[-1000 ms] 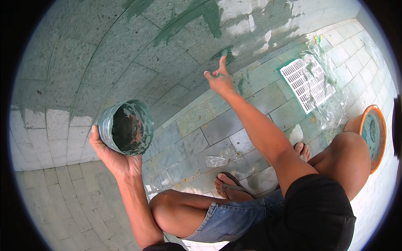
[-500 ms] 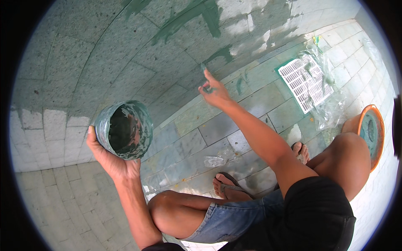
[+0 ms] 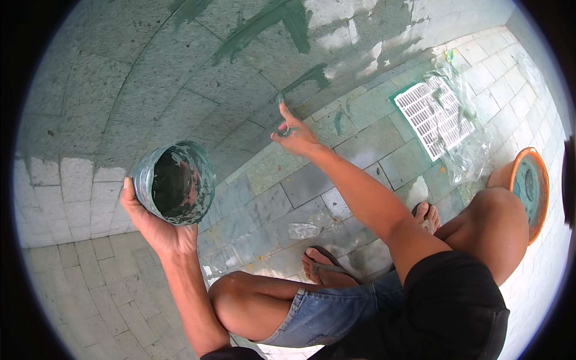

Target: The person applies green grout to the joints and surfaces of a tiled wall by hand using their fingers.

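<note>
My left hand [image 3: 157, 231] grips a round tub [image 3: 139, 180] from below and the side. The tub is tilted toward me, its inside and rim smeared with dark green paste. My right hand [image 3: 296, 137] reaches to the stone-tiled wall [image 3: 180, 90], index finger stretched out and the other fingers partly curled. Green paste coats that fingertip, which is at a joint between tiles. Beside it a wet dark green streak [image 3: 309, 81] runs along the wall, and a broader green smear [image 3: 258, 30] lies higher up.
A white slatted plastic grate [image 3: 433, 117] lies on the tiled floor with clear plastic wrap [image 3: 474, 159] over it. An orange-rimmed basin [image 3: 528, 180] with greenish contents stands by my right knee. Crumpled clear plastic [image 3: 306, 230] lies near my sandalled feet [image 3: 327, 267].
My right hand has slid a little left and down along the wall joint. The tub in my left hand stays nearly in place, shifting slightly with the view.
</note>
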A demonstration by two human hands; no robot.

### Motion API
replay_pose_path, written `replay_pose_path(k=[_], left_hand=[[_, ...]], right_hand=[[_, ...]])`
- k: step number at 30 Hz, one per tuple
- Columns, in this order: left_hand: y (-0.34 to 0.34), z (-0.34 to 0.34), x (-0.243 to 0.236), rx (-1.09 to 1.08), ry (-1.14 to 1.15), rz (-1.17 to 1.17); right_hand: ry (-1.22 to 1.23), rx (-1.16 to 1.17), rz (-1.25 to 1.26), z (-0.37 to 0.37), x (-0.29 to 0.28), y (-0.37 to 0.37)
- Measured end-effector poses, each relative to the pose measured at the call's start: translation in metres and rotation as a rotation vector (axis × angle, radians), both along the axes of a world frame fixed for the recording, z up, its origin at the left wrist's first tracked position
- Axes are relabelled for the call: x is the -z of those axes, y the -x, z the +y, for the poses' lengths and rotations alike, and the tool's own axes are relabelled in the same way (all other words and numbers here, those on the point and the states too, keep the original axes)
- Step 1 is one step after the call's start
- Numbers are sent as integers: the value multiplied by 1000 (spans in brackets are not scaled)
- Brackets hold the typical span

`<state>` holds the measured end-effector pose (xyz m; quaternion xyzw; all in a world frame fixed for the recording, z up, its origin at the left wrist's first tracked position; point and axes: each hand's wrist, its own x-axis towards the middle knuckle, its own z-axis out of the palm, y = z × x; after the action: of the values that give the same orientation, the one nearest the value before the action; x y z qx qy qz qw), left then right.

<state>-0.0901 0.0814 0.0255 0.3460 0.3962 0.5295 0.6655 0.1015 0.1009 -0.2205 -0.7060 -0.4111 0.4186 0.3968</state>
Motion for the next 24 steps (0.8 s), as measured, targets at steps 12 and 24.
replay_pose_path(k=[12,24], left_hand=[[2,1,0,15,-6,-11],[6,3,2,47,-19,-67]], right_hand=[[122,83,-371,18,-28,-27],[-310,425,-46,-4,16,-29]])
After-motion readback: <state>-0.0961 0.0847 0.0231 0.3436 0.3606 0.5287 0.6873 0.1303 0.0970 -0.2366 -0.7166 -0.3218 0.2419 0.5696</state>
